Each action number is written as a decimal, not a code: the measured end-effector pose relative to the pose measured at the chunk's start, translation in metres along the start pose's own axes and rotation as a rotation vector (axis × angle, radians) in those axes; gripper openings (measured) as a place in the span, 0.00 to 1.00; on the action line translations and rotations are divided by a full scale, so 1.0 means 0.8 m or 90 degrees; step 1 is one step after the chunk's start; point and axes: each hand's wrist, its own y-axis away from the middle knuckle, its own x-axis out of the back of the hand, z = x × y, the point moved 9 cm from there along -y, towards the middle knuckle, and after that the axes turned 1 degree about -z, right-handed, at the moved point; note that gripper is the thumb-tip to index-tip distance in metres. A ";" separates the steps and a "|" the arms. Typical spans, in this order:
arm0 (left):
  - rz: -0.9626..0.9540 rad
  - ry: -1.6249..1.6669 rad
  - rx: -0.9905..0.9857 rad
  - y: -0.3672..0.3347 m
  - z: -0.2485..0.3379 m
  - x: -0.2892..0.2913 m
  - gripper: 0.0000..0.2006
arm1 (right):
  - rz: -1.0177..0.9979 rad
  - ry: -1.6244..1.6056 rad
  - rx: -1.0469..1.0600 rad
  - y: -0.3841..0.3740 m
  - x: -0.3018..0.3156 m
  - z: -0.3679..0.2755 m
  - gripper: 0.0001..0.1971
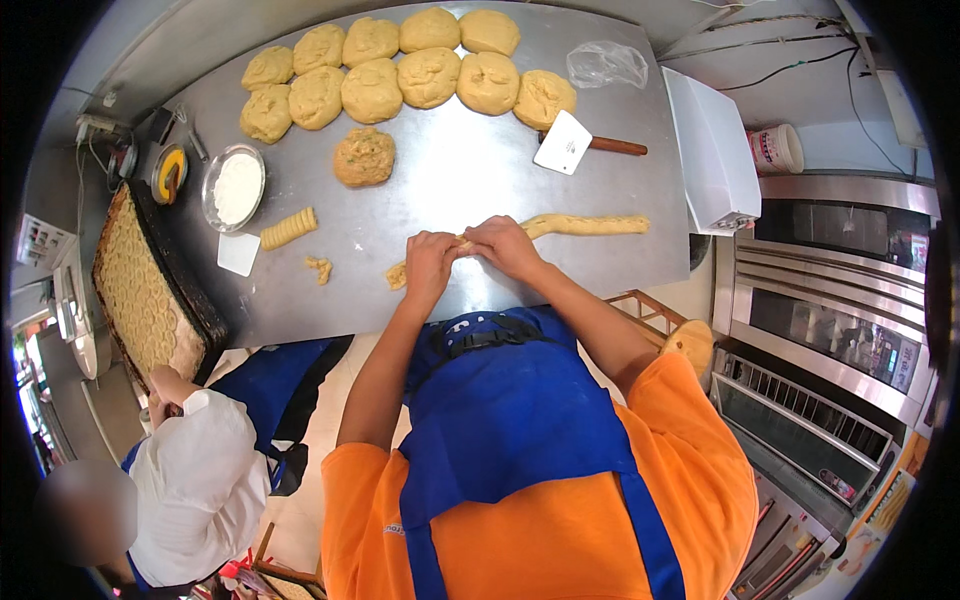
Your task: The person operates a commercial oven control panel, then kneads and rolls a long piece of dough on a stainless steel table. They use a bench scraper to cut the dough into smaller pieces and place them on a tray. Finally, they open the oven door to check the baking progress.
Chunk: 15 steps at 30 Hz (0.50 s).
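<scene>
A long rope of yellow dough [590, 224] lies across the metal table in front of me, its right part straight and its left end sticking out beyond my left hand. My left hand [430, 264] is closed on the rope, fingers bent over it. Close beside it, my right hand [504, 246] grips the same rope, thumbs almost meeting. Between the hands the dough is mostly covered by fingers. Left of them sit a few dough scraps [318, 269] and a neat row of cut dough pieces [288, 229]. One darker dough ball [364, 157] rests farther back.
Two rows of dough balls [428, 78] fill the back. A white scraper [563, 142] leans on a rolling pin [618, 146], near a plastic bag [608, 65]. Left are a flour bowl [236, 187], another scraper [238, 254] and a filled tray [150, 285], touched by a co-worker's hand.
</scene>
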 end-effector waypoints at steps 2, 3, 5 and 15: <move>-0.016 0.019 0.027 -0.006 -0.005 -0.004 0.11 | -0.002 0.012 0.020 -0.002 -0.010 0.005 0.15; -0.025 0.029 0.041 -0.009 -0.008 -0.006 0.10 | -0.047 0.009 -0.004 -0.001 -0.016 0.017 0.16; 0.033 0.057 0.035 -0.008 -0.004 0.001 0.08 | -0.137 -0.003 -0.049 -0.007 -0.022 0.023 0.18; 0.007 0.140 0.111 0.012 -0.006 -0.004 0.09 | -0.208 -0.029 -0.042 -0.020 -0.040 0.027 0.17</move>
